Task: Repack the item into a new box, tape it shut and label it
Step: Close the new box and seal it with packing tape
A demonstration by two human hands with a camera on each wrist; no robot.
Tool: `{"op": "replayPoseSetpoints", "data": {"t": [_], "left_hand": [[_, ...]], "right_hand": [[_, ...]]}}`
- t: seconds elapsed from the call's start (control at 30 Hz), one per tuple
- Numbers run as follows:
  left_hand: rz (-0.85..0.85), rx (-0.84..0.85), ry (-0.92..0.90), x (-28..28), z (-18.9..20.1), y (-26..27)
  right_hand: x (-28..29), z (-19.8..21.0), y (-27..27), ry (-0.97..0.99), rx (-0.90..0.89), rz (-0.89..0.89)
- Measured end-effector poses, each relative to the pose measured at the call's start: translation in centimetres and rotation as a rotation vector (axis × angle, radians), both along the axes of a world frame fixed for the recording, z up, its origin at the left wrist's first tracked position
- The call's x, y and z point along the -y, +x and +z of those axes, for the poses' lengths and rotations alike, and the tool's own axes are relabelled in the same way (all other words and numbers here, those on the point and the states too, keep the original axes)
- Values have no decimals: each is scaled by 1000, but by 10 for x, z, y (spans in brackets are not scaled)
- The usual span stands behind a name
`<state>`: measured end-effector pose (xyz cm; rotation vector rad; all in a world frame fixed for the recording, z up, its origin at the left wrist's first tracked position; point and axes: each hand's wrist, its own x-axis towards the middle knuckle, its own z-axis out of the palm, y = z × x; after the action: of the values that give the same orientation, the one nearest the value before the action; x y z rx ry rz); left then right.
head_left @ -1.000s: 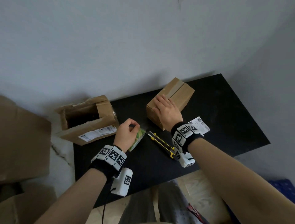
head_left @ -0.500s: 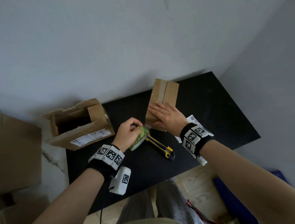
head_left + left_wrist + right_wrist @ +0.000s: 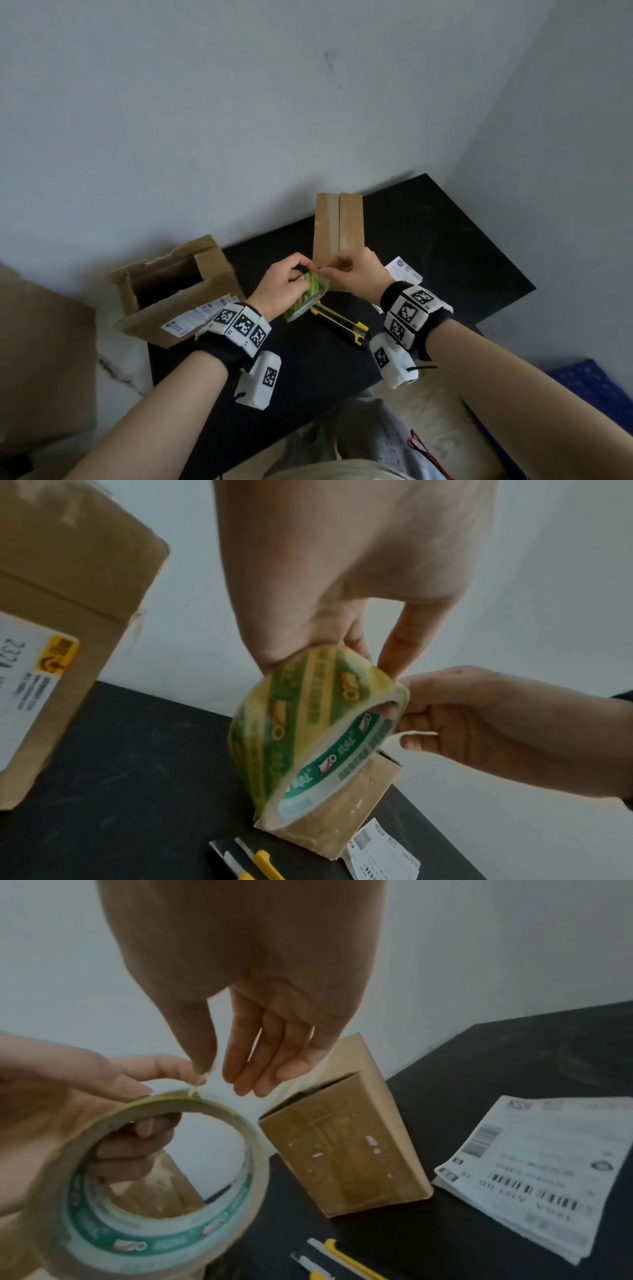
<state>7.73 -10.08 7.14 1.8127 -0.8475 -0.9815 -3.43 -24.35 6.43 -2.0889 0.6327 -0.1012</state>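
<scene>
Hands first. Your left hand (image 3: 281,286) sits at centre frame in the head view, fingers curled through the core of the tape roll (image 3: 306,298) and thumb over its outer rim; the grip is firm and the roll is held off the table, tilted on edge. Your right hand (image 3: 356,274) is just to the right of it, thumb and forefinger pressed together on a small tab of tape at the top of the roll. The right wrist view shows that pinch at the rim, with the other three fingers (image 3: 263,1053) straight, relaxed and spread slightly downward. Both wrists are raised above the table (image 3: 445,260), and both forearms come in from the lower corners of the frame.

New box (image 3: 338,233) stands behind your hands, upper centre of the table, flaps folded closed with a seam running down its top face. Whether tape already covers that seam, you cannot tell from these views.

Old box (image 3: 178,294) lies at the left edge of the table, open and torn, with a printed label on its side. Utility knife (image 3: 339,322), yellow and black, lies below the tape roll. Label stack (image 3: 534,1167) lies to the right of the new box, partly hidden by your right wrist in the head view.
</scene>
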Motion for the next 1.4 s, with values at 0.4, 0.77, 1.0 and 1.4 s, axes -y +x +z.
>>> {"op": "replayPoseSetpoints", "data": {"t": [0.4, 0.77, 1.0, 1.4], "left_hand": [[-174, -45, 67, 7, 15, 13], [-60, 554, 289, 23, -4, 36], [-51, 587, 258, 35, -9, 39], [-45, 503, 303, 45, -20, 39]], "right_hand": [[-1, 3, -27, 255, 50, -415], [6, -7, -45, 476, 129, -647], [17, -9, -36, 473, 43, -682], [24, -25, -34, 431, -40, -718]]}}
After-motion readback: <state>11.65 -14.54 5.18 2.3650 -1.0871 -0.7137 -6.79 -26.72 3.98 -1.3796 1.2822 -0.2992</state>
